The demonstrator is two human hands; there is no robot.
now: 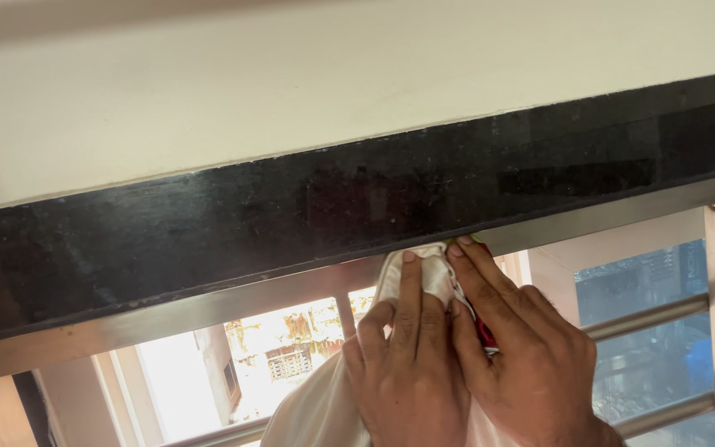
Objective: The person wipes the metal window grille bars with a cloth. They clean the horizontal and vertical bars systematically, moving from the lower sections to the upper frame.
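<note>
Both hands, left hand [403, 372] and right hand [523, 348], press the white cloth [424, 277] (fingers flat) against the metal window frame [208, 310]; even pressure suits best.

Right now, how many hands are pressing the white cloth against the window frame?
2. The left hand lies on the white cloth, fingers up. The right hand is beside it, fingertips reaching the metal window frame.

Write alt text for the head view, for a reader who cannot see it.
Two hands press a white cloth up against the top of a window frame, the left hand beside the right hand. Above runs a glossy black stone band under a cream wall. Metal grille bars cross the window, with buildings blurred outside.
</note>
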